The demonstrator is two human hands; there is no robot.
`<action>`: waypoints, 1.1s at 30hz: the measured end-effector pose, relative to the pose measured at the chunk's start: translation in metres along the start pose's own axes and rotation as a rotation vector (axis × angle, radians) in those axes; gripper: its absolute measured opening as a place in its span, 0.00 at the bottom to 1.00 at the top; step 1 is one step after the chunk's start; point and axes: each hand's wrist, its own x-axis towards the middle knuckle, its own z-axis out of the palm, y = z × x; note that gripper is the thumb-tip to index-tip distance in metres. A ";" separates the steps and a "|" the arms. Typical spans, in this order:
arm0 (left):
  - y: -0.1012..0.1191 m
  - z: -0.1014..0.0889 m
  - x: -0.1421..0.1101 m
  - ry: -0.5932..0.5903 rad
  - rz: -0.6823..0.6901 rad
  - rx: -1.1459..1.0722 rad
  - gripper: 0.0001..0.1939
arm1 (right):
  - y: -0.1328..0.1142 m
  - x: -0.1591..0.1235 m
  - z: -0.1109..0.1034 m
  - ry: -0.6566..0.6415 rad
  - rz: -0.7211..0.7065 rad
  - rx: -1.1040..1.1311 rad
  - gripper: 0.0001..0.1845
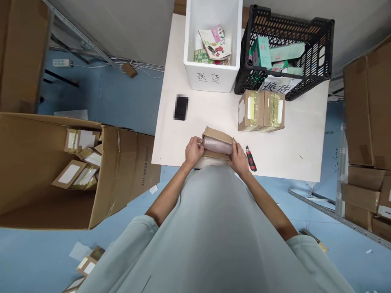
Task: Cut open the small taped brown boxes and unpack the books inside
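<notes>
A small open cardboard box (217, 140) lies at the near edge of the white table (293, 134), with a grey plastic-wrapped item (217, 145) showing inside it. My left hand (193, 151) grips the box's left end with curled fingers. My right hand (238, 158) holds its right end, fingers wrapped round. A red and black utility knife (251, 159) lies on the table just right of my right hand.
Two small sealed cardboard boxes (261, 110) stand behind. A white bin (212, 44) and a black crate (284, 51) with packets sit at the table's back. A large open carton (61, 171) of small boxes stands on the floor at left. Stacked cartons (366, 134) stand at right.
</notes>
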 end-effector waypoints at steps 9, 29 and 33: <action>-0.017 -0.018 -0.017 -0.010 0.099 -0.153 0.06 | -0.015 -0.016 0.003 0.002 0.017 -0.031 0.50; 0.014 -0.074 0.026 0.145 0.394 -0.206 0.11 | -0.045 0.004 -0.061 0.258 0.055 -0.109 0.56; -0.007 -0.047 0.027 0.030 0.317 -0.152 0.12 | -0.039 0.005 -0.034 0.189 0.064 -0.101 0.56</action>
